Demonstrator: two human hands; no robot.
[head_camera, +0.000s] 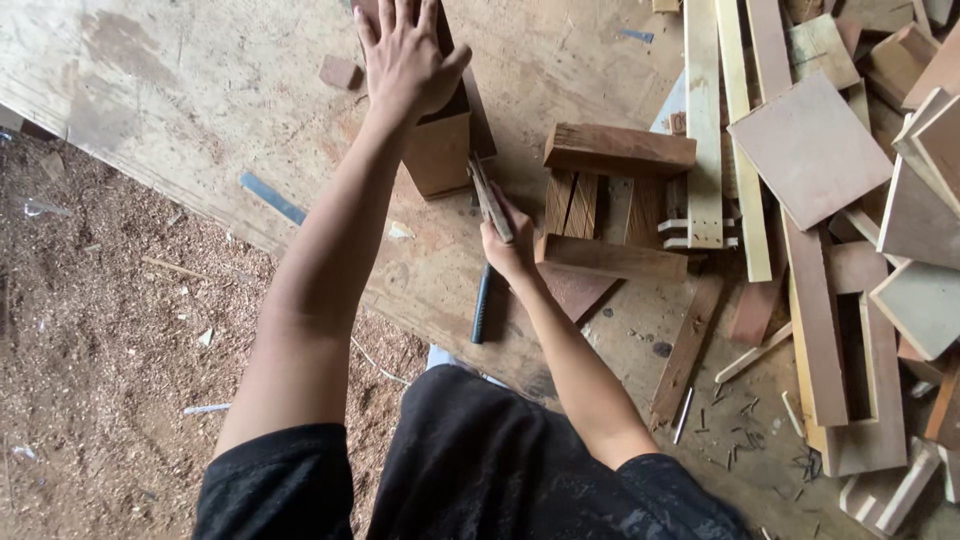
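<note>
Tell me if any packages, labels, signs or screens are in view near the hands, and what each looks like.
None in view: no package, label, sign or screen.
Left hand: flat on a brown wooden box standing on the plywood board.
Right hand: grips a thin wood strip beside a slatted wooden frame.
Right side: pile of bare offcuts, unmarked.

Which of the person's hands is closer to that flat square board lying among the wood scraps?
Right. The right hand holds a thin wooden strip near the table's middle, nearer the square board. The left hand rests on a wooden box, farther away.
</note>
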